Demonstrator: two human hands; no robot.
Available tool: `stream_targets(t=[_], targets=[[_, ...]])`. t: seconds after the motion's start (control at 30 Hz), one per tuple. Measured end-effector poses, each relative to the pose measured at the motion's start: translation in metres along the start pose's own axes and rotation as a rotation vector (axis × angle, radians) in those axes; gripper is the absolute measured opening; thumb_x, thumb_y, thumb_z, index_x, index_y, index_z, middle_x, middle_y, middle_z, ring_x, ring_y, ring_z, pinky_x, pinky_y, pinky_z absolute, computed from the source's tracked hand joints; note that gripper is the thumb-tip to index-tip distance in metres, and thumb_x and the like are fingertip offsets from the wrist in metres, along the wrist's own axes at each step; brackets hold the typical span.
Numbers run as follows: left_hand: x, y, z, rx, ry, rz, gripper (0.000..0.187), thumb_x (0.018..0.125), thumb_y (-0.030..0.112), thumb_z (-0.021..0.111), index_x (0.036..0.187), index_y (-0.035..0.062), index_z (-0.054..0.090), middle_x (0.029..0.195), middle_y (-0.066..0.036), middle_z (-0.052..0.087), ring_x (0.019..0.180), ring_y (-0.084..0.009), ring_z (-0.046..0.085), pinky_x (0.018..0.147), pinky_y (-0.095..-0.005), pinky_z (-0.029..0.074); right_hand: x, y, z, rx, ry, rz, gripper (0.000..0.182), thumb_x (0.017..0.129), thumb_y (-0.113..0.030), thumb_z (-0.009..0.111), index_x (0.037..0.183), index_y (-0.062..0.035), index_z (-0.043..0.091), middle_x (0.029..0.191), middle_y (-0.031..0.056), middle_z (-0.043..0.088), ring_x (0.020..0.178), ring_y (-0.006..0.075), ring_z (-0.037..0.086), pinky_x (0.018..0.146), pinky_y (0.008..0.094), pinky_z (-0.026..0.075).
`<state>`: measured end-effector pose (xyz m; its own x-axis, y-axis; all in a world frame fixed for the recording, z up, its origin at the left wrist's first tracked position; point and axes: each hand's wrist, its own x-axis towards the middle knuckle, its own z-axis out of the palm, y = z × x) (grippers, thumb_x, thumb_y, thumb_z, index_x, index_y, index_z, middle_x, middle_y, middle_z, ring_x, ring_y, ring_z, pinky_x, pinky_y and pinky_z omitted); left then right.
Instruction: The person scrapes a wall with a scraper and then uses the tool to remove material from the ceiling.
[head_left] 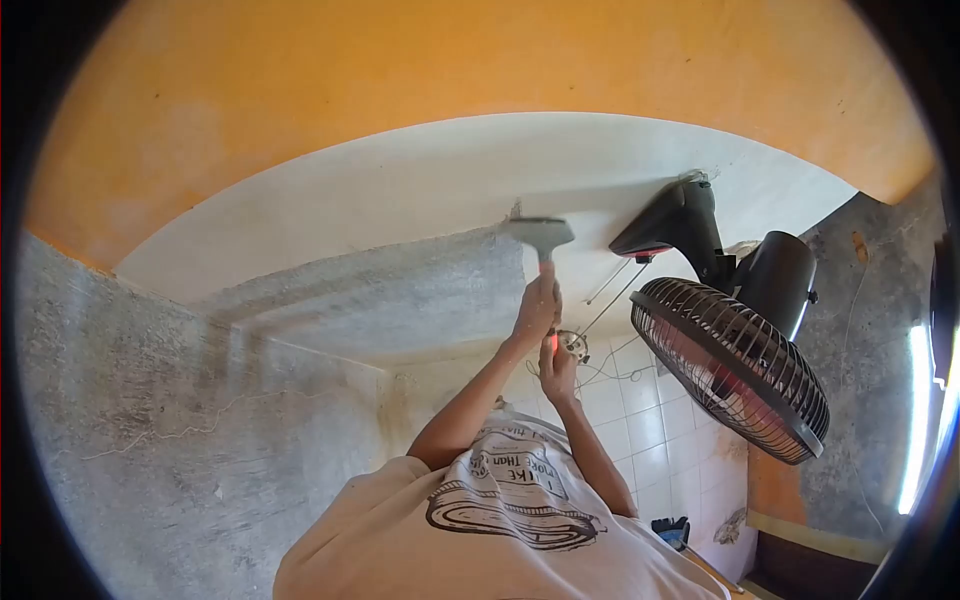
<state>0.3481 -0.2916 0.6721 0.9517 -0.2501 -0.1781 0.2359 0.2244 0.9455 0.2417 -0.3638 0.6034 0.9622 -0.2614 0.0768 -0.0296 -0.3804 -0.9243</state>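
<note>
Pale printed T-shirt (400, 530) closest to my camera, the two arms reaching out past it. Left hand (537, 308) closed round the upper part of the red handle of a wide-bladed scraper (541, 232); right hand (558, 372) clasped near the handle's lower end. Neither hand released.

Scraper head raised by the upper right corner of a rough grey patch (400, 300), with smooth white wall surface (400, 190) above it. From my end I can't tell whether the edge touches or sits just off. I judge this a working position, blade at the boundary between coated and bare surface. Any stroke from here calls for a firm two-handed grip, the edge laid flat, and care on the right side, where I see a wall fan (730, 365) with pull cords (602, 284).

Small round pale fitting (576, 347) just beside the right hand in my view; too small to identify, depth unclear. Orange surface (480, 60) overhead, mottled grey wall (180, 400) at left, pale tiles (645, 430) lower right.
</note>
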Motion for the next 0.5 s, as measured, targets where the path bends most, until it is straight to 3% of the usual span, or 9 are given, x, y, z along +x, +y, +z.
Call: stream_targets(t=[0.07,0.1,0.17,0.27,0.37,0.43,0.5], targets=[[-0.005,-0.034,-0.019,-0.217,-0.039,-0.148,0.056,0.101,0.062,0.035,0.078,0.0114,0.042,0.057,0.003,0.038,0.047,-0.0097,0.041,0.047,-0.0276,0.04,-0.008,0.026,0.004,-0.035,0.028,-0.103,0.045,0.103,-0.038,0.048,0.081,0.0,0.056,0.051,0.0111,0.045,0.044,0.026,0.043,0.048,0.0401,0.036],[-0.011,-0.045,-0.027,-0.223,-0.03,-0.14,0.056,0.101,0.062,0.035,0.078,0.0114,0.042,0.057,0.003,0.038,0.047,-0.0097,0.041,0.047,-0.0276,0.04,-0.009,0.035,0.003,-0.066,0.058,-0.205,0.045,0.102,-0.037,0.05,0.077,-0.0002,0.056,0.05,0.0116,0.044,0.043,0.0274,0.042,0.047,0.0404,0.036],[-0.026,-0.06,-0.047,-0.228,0.024,-0.035,0.054,0.101,0.062,0.035,0.092,0.0099,0.046,0.065,0.0,0.046,0.058,-0.0149,0.054,0.061,-0.0327,0.051,-0.014,0.045,0.002,-0.101,-0.035,-0.152,0.047,0.101,-0.038,0.052,0.073,-0.0008,0.054,0.049,0.0134,0.039,0.041,0.029,0.04,0.046,0.0407,0.036],[-0.048,-0.044,-0.081,-0.147,0.112,0.033,0.051,0.102,0.059,0.035,0.103,0.0091,0.046,0.074,-0.004,0.052,0.069,-0.0188,0.062,0.071,-0.0351,0.054,-0.02,0.051,0.014,-0.153,-0.181,-0.171,0.046,0.101,-0.039,0.054,0.074,-0.0014,0.054,0.049,0.0141,0.038,0.042,0.0291,0.041,0.047,0.0404,0.037],[-0.066,-0.013,-0.111,-0.142,0.242,0.032,0.048,0.104,0.055,0.034,0.104,0.0086,0.046,0.077,-0.006,0.054,0.072,-0.0207,0.064,0.074,-0.0368,0.055,-0.021,0.024,0.03,-0.097,-0.386,-0.058,0.047,0.1,-0.038,0.055,0.073,0.0001,0.052,0.053,0.012,0.036,0.049,0.0187,0.037,0.049,0.0377,0.034],[-0.075,0.009,-0.129,-0.119,0.257,0.043,0.047,0.105,0.053,0.034,0.103,0.0082,0.046,0.08,-0.006,0.054,0.075,-0.0211,0.064,0.077,-0.0383,0.056,-0.018,0.014,0.044,-0.066,-0.435,-0.079,0.048,0.101,-0.04,0.054,0.074,0.0001,0.053,0.053,0.01,0.038,0.048,0.0171,0.036,0.048,0.0363,0.034],[-0.084,0.02,-0.145,-0.149,0.247,0.044,0.043,0.106,0.049,0.035,0.101,0.0082,0.047,0.079,-0.004,0.054,0.075,-0.0164,0.063,0.076,-0.0337,0.055,-0.019,0.009,0.057,-0.019,-0.495,-0.122,0.049,0.102,-0.042,0.052,0.076,-0.0003,0.055,0.053,0.0068,0.044,0.048,0.0151,0.04,0.048,0.0344,0.036]])
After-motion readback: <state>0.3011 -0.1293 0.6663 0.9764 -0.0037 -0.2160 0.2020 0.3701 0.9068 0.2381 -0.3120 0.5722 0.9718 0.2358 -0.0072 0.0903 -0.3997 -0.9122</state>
